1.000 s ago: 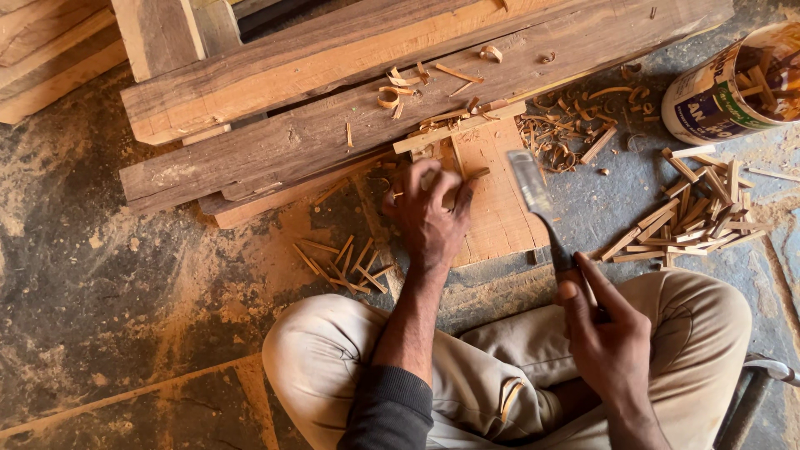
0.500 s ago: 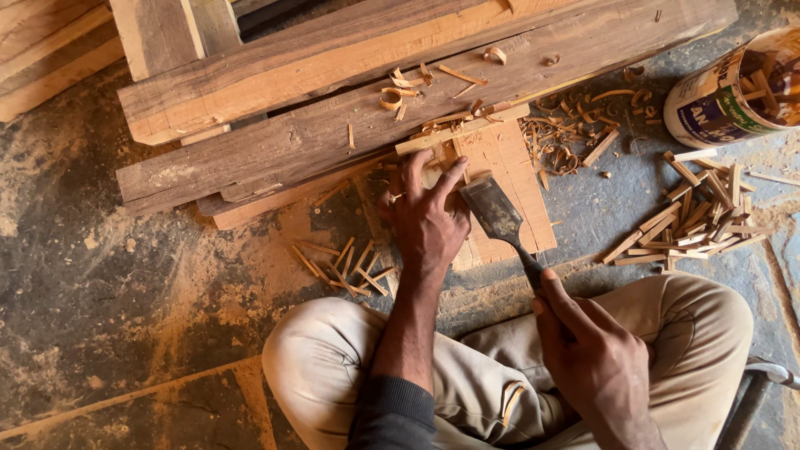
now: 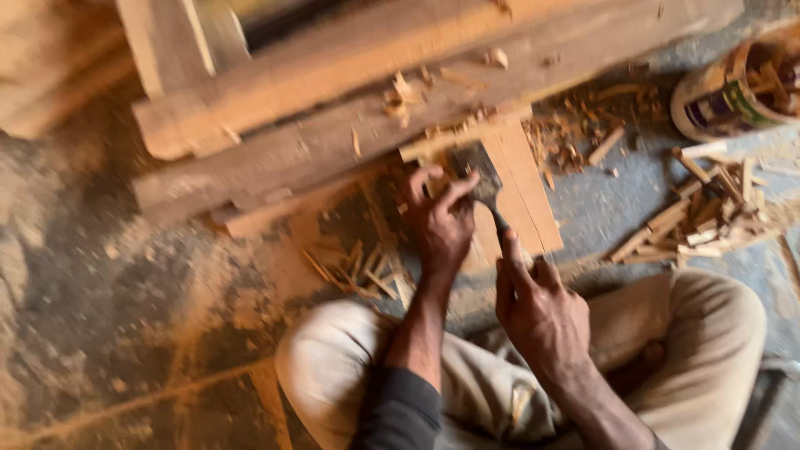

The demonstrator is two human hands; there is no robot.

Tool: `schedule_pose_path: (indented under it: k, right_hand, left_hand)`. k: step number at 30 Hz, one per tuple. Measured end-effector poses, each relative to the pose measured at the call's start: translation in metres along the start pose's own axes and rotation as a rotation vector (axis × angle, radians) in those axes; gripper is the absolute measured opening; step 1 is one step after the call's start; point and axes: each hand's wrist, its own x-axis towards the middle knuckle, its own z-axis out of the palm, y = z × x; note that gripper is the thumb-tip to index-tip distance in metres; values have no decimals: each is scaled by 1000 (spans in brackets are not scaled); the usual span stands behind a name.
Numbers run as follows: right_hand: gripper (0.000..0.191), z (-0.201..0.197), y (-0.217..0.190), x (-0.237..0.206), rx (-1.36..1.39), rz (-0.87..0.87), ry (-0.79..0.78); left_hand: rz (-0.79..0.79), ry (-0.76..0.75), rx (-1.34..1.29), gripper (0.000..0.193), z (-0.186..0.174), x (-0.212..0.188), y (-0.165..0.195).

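Under my left hand [image 3: 443,223], fingers spread, the chisel [image 3: 483,185] blade blurs against the wood piece [image 3: 523,179]; right hand [image 3: 537,304] grips its handle (hidden). Tub [image 3: 718,98] holds wood scraps, cropped.

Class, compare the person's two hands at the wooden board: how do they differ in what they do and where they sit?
The left hand presses on the board, fingers spread; the right hand grips the chisel by its handle. The left hand sits farther from the body, by the blade; the right hand is nearer the knees. Both are bare.
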Motion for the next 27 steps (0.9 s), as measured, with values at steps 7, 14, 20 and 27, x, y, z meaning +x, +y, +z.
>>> schedule_pose_path:
  k: [7,14,20,27]
  right_hand:
    - [46,-34,5,-25,103,71,-122]
    - [47,-22,11,-36,118,51,-73]
    - [46,-8,6,-28,88,12,-27]
    - [45,-3,4,4,122,3,-79]
  left_hand:
    - [-143,26,-125,62,0,-2,5]
    - [-48,60,-52,32,14,-4,-6]
    - [58,31,71,48,5,-7,-5]
    - [-33,-9,-67,47,-3,-2,5]
